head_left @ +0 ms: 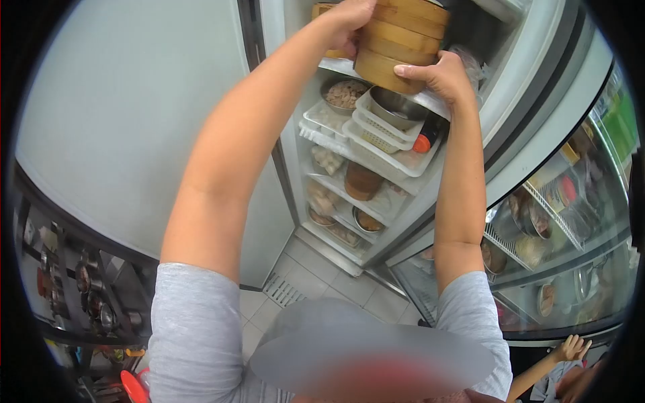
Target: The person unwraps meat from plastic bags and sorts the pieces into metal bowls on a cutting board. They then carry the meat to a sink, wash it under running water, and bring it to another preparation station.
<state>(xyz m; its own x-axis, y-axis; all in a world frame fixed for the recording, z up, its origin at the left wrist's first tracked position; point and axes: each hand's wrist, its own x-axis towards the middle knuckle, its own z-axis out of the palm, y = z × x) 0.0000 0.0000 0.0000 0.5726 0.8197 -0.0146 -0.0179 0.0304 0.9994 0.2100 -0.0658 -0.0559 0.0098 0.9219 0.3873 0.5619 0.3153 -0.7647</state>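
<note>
A stack of round bamboo steamers (401,39) is held up at an upper shelf of the open fridge. My left hand (351,25) grips its left side, with the fingers partly hidden behind the stack. On the lower right, my right hand (445,76) is closed on the steamers, its thumb lying across the front of the bottom tier. Just below stand a metal bowl (396,111) in white plastic baskets (377,134) and a bowl of pale food (344,96). Part of another bamboo-coloured item (322,9) shows behind my left hand.
The fridge door (134,121) swings wide at left. Lower fridge shelves carry a brown container (363,181) and several bowls. A glass-fronted display fridge (537,221) curves along the right. Another person's hand (571,349) shows at lower right. A blurred cap brim (369,359) covers the bottom.
</note>
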